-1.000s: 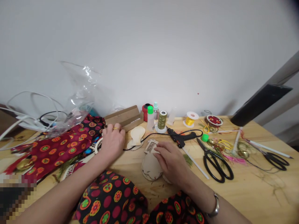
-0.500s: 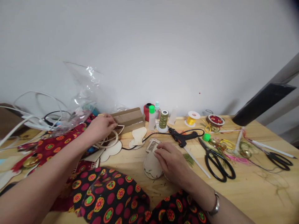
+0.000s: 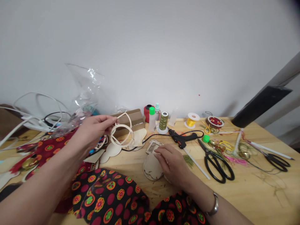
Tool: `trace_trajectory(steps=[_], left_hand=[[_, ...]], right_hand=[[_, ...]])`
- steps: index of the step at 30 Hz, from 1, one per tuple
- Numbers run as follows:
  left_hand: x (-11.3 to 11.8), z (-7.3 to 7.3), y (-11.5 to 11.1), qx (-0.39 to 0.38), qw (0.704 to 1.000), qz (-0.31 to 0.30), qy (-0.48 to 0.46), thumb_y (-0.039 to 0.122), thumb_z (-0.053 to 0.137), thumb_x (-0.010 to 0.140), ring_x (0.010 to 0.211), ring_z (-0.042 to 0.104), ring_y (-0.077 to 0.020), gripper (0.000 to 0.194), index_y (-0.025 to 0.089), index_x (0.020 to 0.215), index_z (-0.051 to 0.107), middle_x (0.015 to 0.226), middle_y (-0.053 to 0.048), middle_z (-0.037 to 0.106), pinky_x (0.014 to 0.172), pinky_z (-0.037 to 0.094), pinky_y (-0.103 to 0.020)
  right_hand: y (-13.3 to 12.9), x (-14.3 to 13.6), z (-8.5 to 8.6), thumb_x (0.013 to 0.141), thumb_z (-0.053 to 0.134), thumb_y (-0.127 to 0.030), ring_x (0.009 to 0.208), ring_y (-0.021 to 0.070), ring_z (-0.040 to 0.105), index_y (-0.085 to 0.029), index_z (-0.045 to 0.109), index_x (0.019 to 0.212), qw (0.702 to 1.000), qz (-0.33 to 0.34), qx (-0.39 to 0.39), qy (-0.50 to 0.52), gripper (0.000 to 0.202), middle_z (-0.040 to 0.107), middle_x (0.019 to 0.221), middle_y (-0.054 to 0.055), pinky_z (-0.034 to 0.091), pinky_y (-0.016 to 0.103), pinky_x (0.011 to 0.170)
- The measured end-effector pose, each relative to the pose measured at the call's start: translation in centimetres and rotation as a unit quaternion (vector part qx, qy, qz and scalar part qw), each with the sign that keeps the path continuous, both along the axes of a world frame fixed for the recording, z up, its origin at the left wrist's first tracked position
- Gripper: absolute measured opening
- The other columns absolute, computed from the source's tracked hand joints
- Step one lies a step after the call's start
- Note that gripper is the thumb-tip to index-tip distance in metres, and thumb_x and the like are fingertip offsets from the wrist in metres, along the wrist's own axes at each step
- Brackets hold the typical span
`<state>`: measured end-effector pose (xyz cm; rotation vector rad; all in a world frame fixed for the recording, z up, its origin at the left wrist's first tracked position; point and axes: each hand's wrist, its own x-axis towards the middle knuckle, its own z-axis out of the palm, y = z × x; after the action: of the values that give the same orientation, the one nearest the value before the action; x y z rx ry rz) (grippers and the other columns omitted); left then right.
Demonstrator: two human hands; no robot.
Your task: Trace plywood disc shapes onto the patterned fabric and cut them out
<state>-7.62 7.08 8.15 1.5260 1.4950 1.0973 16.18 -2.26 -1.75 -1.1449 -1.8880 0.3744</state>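
My left hand (image 3: pixel 99 125) is raised at the left, its thumb and fingers pinched on thin pale wooden outline frames (image 3: pixel 133 137), one of them a ring and another pointed at the top. They hang in front of an open cardboard box (image 3: pixel 137 118). My right hand (image 3: pixel 173 164) rests over the right side of a rounded flat wooden cutout (image 3: pixel 151 170); its fingers are loosely curled, with a gap at the thumb, and nothing shows between them. A small wooden piece with cut-out slots (image 3: pixel 152 147) lies at the top of that cutout. Dark flowered fabric (image 3: pixel 112 197) lies in front.
A black glue gun (image 3: pixel 182 137) with its cable, large black scissors (image 3: pixel 219 165) and smaller scissors (image 3: pixel 277 162) lie to the right. Thread spools (image 3: pixel 163 121) and a green-capped bottle (image 3: pixel 152 120) stand near the wall. Clear plastic (image 3: pixel 86 100) and white cables (image 3: pixel 35 93) crowd the left.
My left hand has lifted the wooden frames up and to the right, away from the pile beside the box. My right hand stays over the cutout.
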Motion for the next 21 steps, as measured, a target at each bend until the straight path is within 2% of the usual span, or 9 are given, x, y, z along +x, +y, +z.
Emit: trace_trajectory(steps=[1, 3, 5, 8, 10, 12, 15, 18, 21], left_hand=[[0.4, -0.5, -0.4, -0.025, 0.998, -0.013, -0.049, 0.031, 0.064, 0.073, 0.048, 0.04, -0.0059, 0.023, 0.008, 0.07, 0.063, 0.054, 0.002, 0.051, 0.046, 0.029, -0.019], [1.6, -1.7, -1.6, -0.088, 0.985, -0.043, -0.139, 0.034, 0.068, 0.068, 0.048, 0.04, -0.0059, 0.025, 0.009, 0.069, 0.063, 0.055, 0.002, 0.05, 0.045, 0.03, -0.019], [2.9, -3.0, -3.0, -0.136, 0.967, -0.06, -0.208, 0.037, 0.073, 0.062, 0.048, 0.042, -0.0064, 0.029, 0.01, 0.069, 0.064, 0.055, 0.002, 0.051, 0.046, 0.035, -0.019], [4.6, -4.6, -5.0, -0.181, 0.939, -0.074, -0.283, 0.038, 0.077, 0.061, 0.053, 0.05, -0.0072, 0.032, 0.01, 0.072, 0.066, 0.062, -0.001, 0.058, 0.051, 0.043, -0.019], [5.4, -5.5, -5.9, -0.202, 0.923, -0.083, -0.317, 0.036, 0.077, 0.062, 0.056, 0.054, -0.0081, 0.029, 0.012, 0.074, 0.067, 0.065, -0.002, 0.061, 0.053, 0.045, -0.019], [5.8, -6.1, -6.5, -0.219, 0.909, -0.095, -0.341, 0.031, 0.077, 0.063, 0.057, 0.056, -0.0091, 0.024, 0.013, 0.077, 0.068, 0.067, -0.002, 0.063, 0.054, 0.047, -0.02], [6.2, -7.0, -7.0, -0.247, 0.888, -0.119, -0.368, 0.025, 0.077, 0.065, 0.056, 0.059, -0.0104, 0.023, 0.014, 0.084, 0.069, 0.071, -0.003, 0.067, 0.053, 0.048, -0.02], [6.4, -7.8, -7.4, -0.261, 0.875, -0.141, -0.383, 0.029, 0.074, 0.071, 0.056, 0.06, -0.0109, 0.023, 0.014, 0.089, 0.071, 0.072, -0.004, 0.069, 0.051, 0.049, -0.02], [6.6, -8.3, -7.6, -0.255, 0.875, -0.124, -0.392, 0.029, 0.076, 0.071, 0.053, 0.06, -0.0111, 0.024, 0.011, 0.086, 0.072, 0.072, -0.005, 0.07, 0.047, 0.049, -0.02]], right_hand=[[-0.1, 0.0, 0.1, 0.09, 0.053, -0.021, 0.085, 0.0215, 0.06, -0.016, 0.065, 0.101, 0.999, 0.003, -0.025, 0.037, 0.017, 0.067, 0.095, 0.011, 0.05, 0.037, 0.078], [-0.2, 0.0, 0.3, 0.086, 0.06, -0.03, 0.081, 0.02, 0.061, -0.016, 0.059, 0.116, 0.985, 0.03, -0.095, 0.138, 0.033, 0.067, 0.101, 0.011, 0.051, 0.035, 0.072], [-0.2, -0.1, 0.6, 0.081, 0.064, -0.038, 0.081, 0.0191, 0.062, -0.018, 0.053, 0.125, 0.949, 0.078, -0.174, 0.25, 0.05, 0.066, 0.107, 0.011, 0.051, 0.032, 0.068], [0.2, -0.3, 0.7, 0.078, 0.065, -0.04, 0.075, 0.0162, 0.061, -0.019, 0.059, 0.112, 0.896, 0.096, -0.258, 0.349, 0.04, 0.068, 0.095, 0.007, 0.049, 0.027, 0.06], [0.6, -0.3, 0.7, 0.08, 0.062, -0.037, 0.059, 0.0116, 0.055, -0.017, 0.064, 0.089, 0.889, 0.056, -0.281, 0.358, 0.022, 0.066, 0.075, 0.002, 0.043, 0.023, 0.051], [1.0, -0.2, 0.7, 0.081, 0.059, -0.035, 0.05, 0.0084, 0.047, -0.017, 0.062, 0.075, 0.89, 0.018, -0.284, 0.356, 0.019, 0.061, 0.063, -0.001, 0.038, 0.021, 0.048], [1.3, 0.1, 0.7, 0.082, 0.058, -0.032, 0.048, 0.0075, 0.045, -0.017, 0.063, 0.076, 0.89, 0.005, -0.281, 0.358, 0.017, 0.059, 0.06, -0.003, 0.036, 0.021, 0.048], [1.4, 0.3, 0.9, 0.08, 0.061, -0.031, 0.047, 0.0074, 0.044, -0.016, 0.064, 0.073, 0.889, 0.002, -0.286, 0.358, 0.017, 0.057, 0.057, -0.004, 0.035, 0.021, 0.048], [1.2, 0.3, 1.1, 0.078, 0.064, -0.034, 0.048, 0.0073, 0.046, -0.015, 0.064, 0.067, 0.883, 0.004, -0.298, 0.363, 0.022, 0.058, 0.056, -0.003, 0.035, 0.02, 0.048]])
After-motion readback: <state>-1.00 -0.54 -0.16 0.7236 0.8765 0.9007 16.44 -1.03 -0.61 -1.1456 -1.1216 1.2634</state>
